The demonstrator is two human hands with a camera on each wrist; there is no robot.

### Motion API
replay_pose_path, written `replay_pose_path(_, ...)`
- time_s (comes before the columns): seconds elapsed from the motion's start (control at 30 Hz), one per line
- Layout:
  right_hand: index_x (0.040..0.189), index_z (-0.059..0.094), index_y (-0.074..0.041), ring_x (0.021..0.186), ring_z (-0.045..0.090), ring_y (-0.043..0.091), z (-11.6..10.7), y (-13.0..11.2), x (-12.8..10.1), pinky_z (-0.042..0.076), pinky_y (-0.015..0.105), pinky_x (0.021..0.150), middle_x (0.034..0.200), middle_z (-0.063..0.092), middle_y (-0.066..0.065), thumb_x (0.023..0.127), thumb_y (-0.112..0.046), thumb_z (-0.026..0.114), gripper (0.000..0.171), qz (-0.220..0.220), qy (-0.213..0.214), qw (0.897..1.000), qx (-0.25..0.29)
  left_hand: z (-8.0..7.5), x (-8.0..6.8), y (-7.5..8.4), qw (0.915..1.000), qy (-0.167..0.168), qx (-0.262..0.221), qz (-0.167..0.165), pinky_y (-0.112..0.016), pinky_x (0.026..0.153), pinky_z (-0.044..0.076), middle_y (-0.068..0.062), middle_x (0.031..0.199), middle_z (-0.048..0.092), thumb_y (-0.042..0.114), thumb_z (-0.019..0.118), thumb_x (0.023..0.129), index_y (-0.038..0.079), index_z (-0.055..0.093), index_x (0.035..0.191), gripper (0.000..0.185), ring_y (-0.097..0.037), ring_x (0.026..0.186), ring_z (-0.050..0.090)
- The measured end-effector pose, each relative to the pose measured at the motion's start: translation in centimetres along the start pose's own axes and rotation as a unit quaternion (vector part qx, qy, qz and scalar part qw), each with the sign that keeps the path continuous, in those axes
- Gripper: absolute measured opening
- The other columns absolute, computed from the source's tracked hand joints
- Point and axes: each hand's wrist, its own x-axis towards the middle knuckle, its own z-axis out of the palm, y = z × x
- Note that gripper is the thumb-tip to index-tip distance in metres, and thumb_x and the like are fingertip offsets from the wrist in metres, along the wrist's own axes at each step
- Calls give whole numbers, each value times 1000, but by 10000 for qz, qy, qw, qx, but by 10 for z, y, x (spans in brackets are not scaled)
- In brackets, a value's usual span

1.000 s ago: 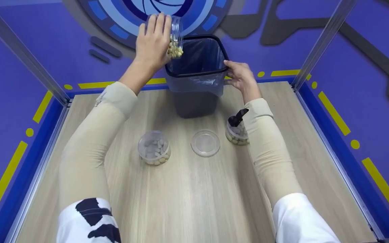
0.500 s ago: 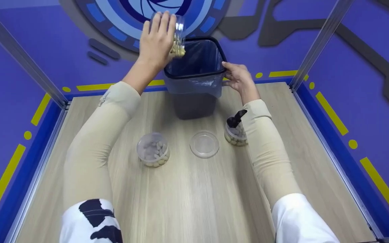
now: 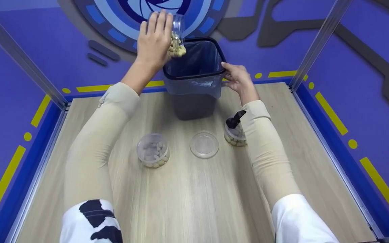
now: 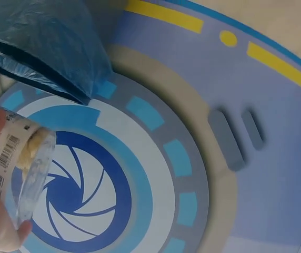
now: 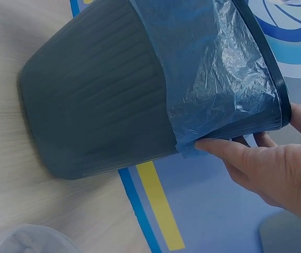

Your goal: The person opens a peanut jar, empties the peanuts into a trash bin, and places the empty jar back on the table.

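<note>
My left hand (image 3: 153, 47) grips a clear plastic jar (image 3: 179, 27), tipped over the left rim of a dark trash can (image 3: 194, 109). Pale yellow pieces (image 3: 178, 50), like nuts, have gathered toward the jar's lower end. A printed label (image 4: 3, 158) with a barcode shows on the jar in the left wrist view. With its thumb at the black rim, my right hand (image 3: 237, 77) holds the can's right side. One finger touches the edge of the bluish bag liner (image 5: 219, 68) folded over that rim. The can stands upright on the wooden table.
A round tub (image 3: 153, 151) of pale oval pieces stands front left on the table (image 3: 181, 202). Beside it lies a clear round lid (image 3: 204, 145). Another tub (image 3: 235, 138) with a black scoop (image 3: 235, 119) is partly behind my right sleeve. Purple panels enclose the table.
My left hand with the jar has shifted slightly right, then back left, and the pieces inside have moved about. My right hand keeps its hold on the trash can.
</note>
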Motion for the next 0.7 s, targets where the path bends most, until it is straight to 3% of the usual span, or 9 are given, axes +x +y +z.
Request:
replay_pose_path(0.07, 133, 54, 2, 133, 53, 27, 0, -1, 0, 38, 53, 115, 124, 67, 15, 100, -14, 64, 38, -12, 12, 10000, -9, 1, 0, 1, 10000, -21, 50, 10, -52, 117, 35, -18, 158, 39, 22, 85, 80, 4, 33, 157, 95, -36, 144, 37)
replay_pose_path(0.23, 141, 47, 0, 140, 47, 28, -1, -1, 0, 34, 54, 117, 151, 49, 18, 101, -15, 62, 45, -83, -15, 9998, -154, 1, 3, 3, 9985, -485, 224, 104, -53, 119, 32, -19, 162, 32, 20, 81, 84, 4, 25, 159, 95, -37, 147, 32)
replay_pose_path(0.3, 143, 46, 0, 140, 47, 28, -1, 0, 0, 33, 54, 118, 153, 48, 18, 101, -16, 62, 47, -49, -31, 9999, -128, 1, 4, 4, 9973, -609, 359, 200, -52, 120, 31, -18, 163, 30, 16, 76, 88, 4, 23, 160, 90, -36, 149, 30)
replay_pose_path(0.43, 140, 49, 1, 134, 52, 28, 1, 2, -1, 34, 53, 117, 152, 49, 18, 101, -16, 61, 43, -2, -56, 10000, -70, 1, 4, 6, 9968, -710, 358, 54, -52, 120, 29, -17, 164, 29, 13, 72, 91, 5, 23, 160, 86, -35, 149, 28)
replay_pose_path(0.7, 140, 49, 2, 124, 57, 27, 5, 2, 1, 40, 51, 114, 150, 49, 18, 102, -16, 61, 44, -45, -51, 10000, -43, 0, 4, 6, 9962, -848, -13, -216, -52, 122, 25, -17, 164, 28, 13, 72, 91, 6, 22, 161, 87, -36, 150, 26)
